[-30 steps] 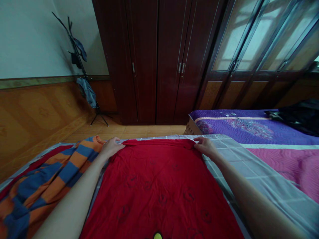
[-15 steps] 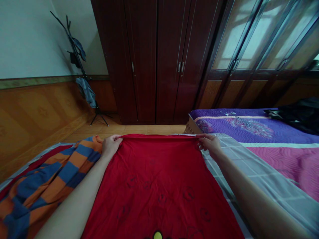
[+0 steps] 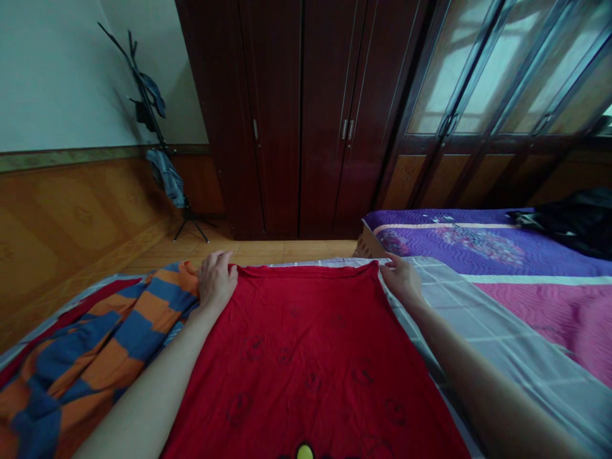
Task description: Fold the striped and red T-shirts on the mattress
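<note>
A red shirt with faint dark outlines and a yellow spot near the bottom of the view lies spread out in front of me. Its far hem runs straight between my hands, and its near end is out of view. At the far left corner, my left hand has its fingers closed on the hem. My right hand pinches the far right corner between thumb and fingers. Beside my left forearm lies a bunched orange and blue checked cloth, touching or nearly touching the wrist.
Under the shirt is a pale checked sheet. To the right stands a bed with a purple and pink cover and a black item on it. Dark wardrobes and a coat stand are beyond the tiled floor.
The far hem has come down from slightly raised and taut to lying lower on the sheet. My left hand has turned knuckles up; both hands stay at the corners.
</note>
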{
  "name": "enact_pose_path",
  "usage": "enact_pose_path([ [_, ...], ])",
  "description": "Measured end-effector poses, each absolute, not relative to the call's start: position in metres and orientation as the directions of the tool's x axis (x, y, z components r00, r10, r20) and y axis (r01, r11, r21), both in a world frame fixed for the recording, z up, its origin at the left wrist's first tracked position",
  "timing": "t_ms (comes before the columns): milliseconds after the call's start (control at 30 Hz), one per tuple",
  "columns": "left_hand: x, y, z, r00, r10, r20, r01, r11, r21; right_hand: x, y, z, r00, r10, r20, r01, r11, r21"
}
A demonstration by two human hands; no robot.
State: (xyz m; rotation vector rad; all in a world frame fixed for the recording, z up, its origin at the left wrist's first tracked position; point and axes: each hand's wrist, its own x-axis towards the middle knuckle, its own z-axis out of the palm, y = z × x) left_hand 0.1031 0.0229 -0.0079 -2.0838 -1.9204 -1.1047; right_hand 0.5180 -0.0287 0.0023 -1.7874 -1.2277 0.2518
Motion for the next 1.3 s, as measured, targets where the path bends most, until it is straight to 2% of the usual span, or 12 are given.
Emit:
enact_pose_path([
  [100, 0.131, 0.010, 0.002, 0.302, 0.839, 0.452, 0.759, -0.499, 0.418, 0.487, -0.041, 0.015, 0.212, 0.880, 0.426, 0.806, 0.089, -0.585],
  [200, 0.151, 0.001, -0.003, 0.623, 0.742, 0.248, 0.630, -0.664, 0.404, 0.451, -0.053, 0.011, -0.353, 0.896, 0.270, 0.748, 0.444, -0.493],
  [267, 0.148, 0.001, -0.013, 0.638, 0.737, 0.221, 0.675, -0.674, 0.300, 0.442, -0.055, 0.002, -0.471, 0.861, 0.191, 0.752, 0.505, -0.423],
  [367, 0.129, 0.010, -0.022, 0.427, 0.877, 0.219, 0.873, -0.463, 0.154, 0.458, -0.051, -0.010, -0.190, 0.948, 0.255, 0.952, 0.241, -0.189],
  [467, 0.121, 0.016, -0.019, 0.281, 0.915, 0.290, 0.942, -0.321, 0.099, 0.477, -0.046, -0.011, 0.056, 0.935, 0.350, 0.996, -0.030, -0.079],
  [600, 0.130, 0.011, -0.015, 0.531, 0.827, 0.182, 0.809, -0.559, 0.183, 0.470, -0.047, -0.010, -0.244, 0.938, 0.246, 0.959, 0.271, -0.083],
  [667, 0.127, 0.009, -0.017, 0.513, 0.856, 0.068, 0.839, -0.516, 0.172, 0.465, -0.049, -0.014, -0.326, 0.928, 0.179, 0.936, 0.343, -0.075],
  [767, 0.113, 0.012, -0.019, 0.259, 0.960, 0.104, 0.962, -0.266, 0.058, 0.467, -0.051, -0.017, -0.082, 0.971, 0.224, 0.996, 0.087, -0.012],
  [833, 0.111, 0.012, -0.017, 0.231, 0.962, 0.148, 0.969, -0.242, 0.058, 0.465, -0.054, -0.017, 0.042, 0.960, 0.277, 0.999, -0.043, -0.004],
  [1033, 0.129, 0.002, -0.019, 0.514, 0.857, -0.022, 0.848, -0.505, 0.163, 0.449, -0.062, -0.019, -0.345, 0.930, 0.123, 0.932, 0.355, -0.072],
  [1200, 0.117, 0.003, -0.018, 0.255, 0.966, 0.035, 0.965, -0.257, 0.055, 0.474, -0.061, -0.005, 0.148, 0.968, 0.202, 0.989, -0.147, -0.017],
  [1300, 0.140, -0.011, -0.011, 0.450, 0.893, 0.034, 0.885, -0.450, 0.118, 0.451, -0.075, 0.005, -0.002, 0.976, 0.216, 0.996, 0.020, -0.081],
])
